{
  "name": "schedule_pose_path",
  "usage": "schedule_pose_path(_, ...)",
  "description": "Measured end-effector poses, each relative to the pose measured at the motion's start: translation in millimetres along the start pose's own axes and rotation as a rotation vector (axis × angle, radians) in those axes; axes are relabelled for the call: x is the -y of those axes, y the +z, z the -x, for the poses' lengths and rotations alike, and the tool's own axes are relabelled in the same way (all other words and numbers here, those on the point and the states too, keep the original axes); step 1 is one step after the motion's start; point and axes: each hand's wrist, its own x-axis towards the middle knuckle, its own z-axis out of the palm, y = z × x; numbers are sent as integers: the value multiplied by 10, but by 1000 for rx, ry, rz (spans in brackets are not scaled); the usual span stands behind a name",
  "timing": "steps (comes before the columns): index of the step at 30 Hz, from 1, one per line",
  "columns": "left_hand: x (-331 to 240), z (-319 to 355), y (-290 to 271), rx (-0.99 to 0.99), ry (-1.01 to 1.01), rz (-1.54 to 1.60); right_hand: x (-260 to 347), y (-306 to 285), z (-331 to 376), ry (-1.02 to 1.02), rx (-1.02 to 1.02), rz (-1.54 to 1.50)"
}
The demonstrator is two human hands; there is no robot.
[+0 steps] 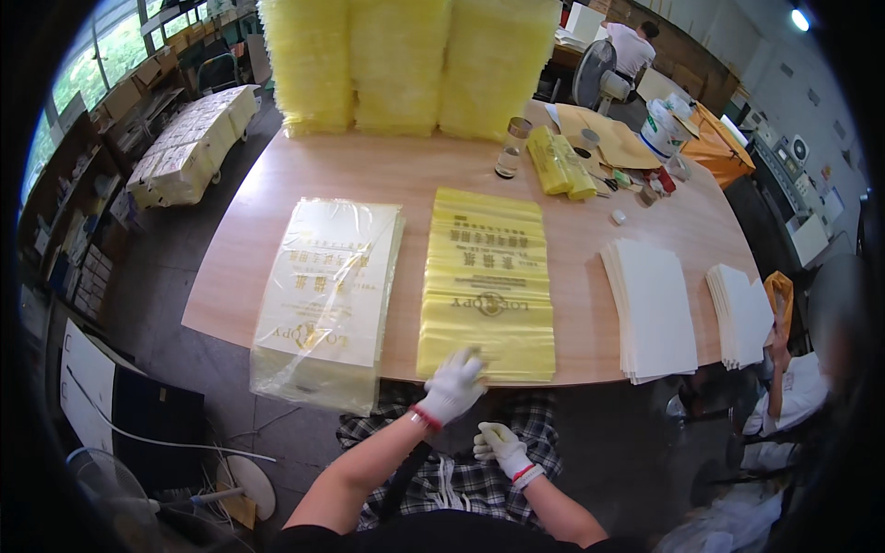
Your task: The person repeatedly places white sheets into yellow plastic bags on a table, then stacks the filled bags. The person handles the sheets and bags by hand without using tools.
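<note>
My left hand [452,387], in a white work glove, rests with spread fingers on the near edge of a flat stack of yellow printed plastic bags [487,281] on the wooden table [369,170]. My right hand [502,445], also gloved, hangs below the table edge over my checked lap with its fingers curled and nothing seen in it. To the left of the yellow stack lies a bundle of bags wrapped in clear plastic [324,295], which overhangs the table's near edge.
Tall piles of yellow bags [406,60] stand at the table's far side. Two stacks of white sheets [653,309] [740,313] lie at the right. A jar [510,147], folded yellow bags [560,161], and small items sit behind. Another person sits at the right [784,387]; a fan [595,74] stands behind.
</note>
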Motion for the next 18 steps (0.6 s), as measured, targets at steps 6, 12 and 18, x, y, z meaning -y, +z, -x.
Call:
schedule_pose_path(6, 397, -546, 486, 288, -32, -334, 32, 6, 54, -49, 34, -70)
schedule_pose_path(12, 269, -790, 259, 414, -91, -248, 435, -8, -290, -257, 133, -93)
schedule_pose_path(18, 437, -1029, 255, 237, -82, 274, 1473, 233, -846, -363, 2, -396)
